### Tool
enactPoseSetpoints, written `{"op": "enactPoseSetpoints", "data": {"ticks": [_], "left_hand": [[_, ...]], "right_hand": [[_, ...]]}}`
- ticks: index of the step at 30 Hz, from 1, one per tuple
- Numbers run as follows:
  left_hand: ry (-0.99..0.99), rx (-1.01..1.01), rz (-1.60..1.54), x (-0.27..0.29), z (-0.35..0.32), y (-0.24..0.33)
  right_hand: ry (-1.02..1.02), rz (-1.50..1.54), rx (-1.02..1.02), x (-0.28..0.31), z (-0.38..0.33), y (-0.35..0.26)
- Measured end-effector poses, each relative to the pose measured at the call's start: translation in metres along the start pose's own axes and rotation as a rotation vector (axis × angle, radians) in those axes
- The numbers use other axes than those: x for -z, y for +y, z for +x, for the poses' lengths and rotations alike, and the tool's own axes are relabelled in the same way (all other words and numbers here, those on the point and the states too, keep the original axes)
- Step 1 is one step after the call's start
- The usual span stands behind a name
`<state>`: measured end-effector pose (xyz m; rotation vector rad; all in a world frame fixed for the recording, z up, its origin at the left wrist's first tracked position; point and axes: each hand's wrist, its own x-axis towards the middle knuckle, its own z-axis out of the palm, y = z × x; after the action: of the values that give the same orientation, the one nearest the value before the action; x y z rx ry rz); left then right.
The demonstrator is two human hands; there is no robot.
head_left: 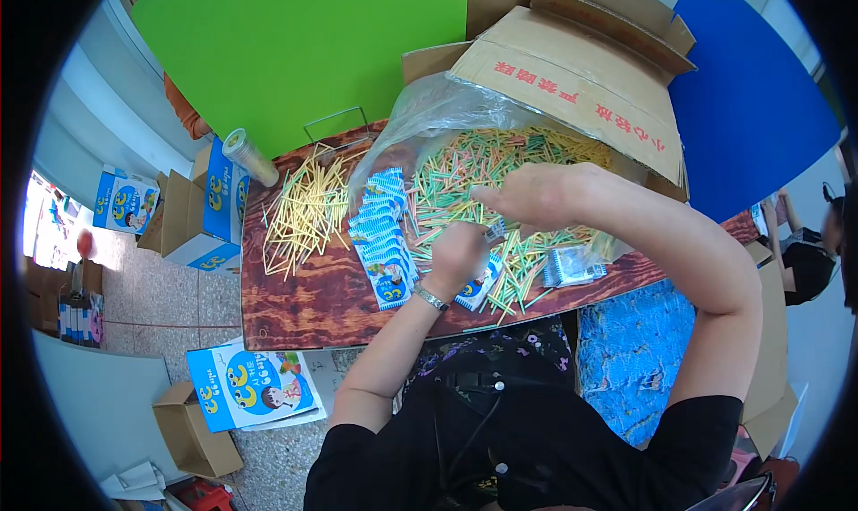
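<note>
Two hands meet over a dark wooden table, close in front of the person's body, where the work is easiest to see. The left hand is curled shut around a small blue-and-white packet, its lower end showing beneath the fist, seemingly so the mouth faces up toward the other hand. The right hand reaches in from above, fingers pinched together; whether it has hold of any sticks I cannot tell. Right under both hands lies a heap of thin coloured sticks, green, orange and yellow, spilling from a clear plastic bag, so supply is within reach. Just left of the hands, a fanned row of matching packets lies overlapped. Farther left sits a separate pile of yellow sticks. An open cardboard box stands behind the heap.
</note>
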<state>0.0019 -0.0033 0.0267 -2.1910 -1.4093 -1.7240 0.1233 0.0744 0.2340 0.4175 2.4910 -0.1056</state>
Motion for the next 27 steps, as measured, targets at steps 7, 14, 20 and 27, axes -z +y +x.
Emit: {"op": "enactPoseSetpoints", "data": {"ticks": [7,14,20,27], "left_hand": [[0.012,0.223,-0.154,-0.003,0.001,0.003],[-0.009,0.361,-0.252,0.0,-0.006,-0.002],[-0.062,0.444,-0.244,0.016,-0.011,0.005],[-0.119,0.622,-0.322,0.019,-0.031,0.0]], "right_hand": [[0.454,0.15,0.076,-0.023,-0.005,0.02],[0.782,0.11,0.102,-0.083,0.018,0.005],[1.001,0.111,0.078,-0.097,0.025,0.005],[1.014,0.38,0.178,-0.124,0.053,-0.003]]}}
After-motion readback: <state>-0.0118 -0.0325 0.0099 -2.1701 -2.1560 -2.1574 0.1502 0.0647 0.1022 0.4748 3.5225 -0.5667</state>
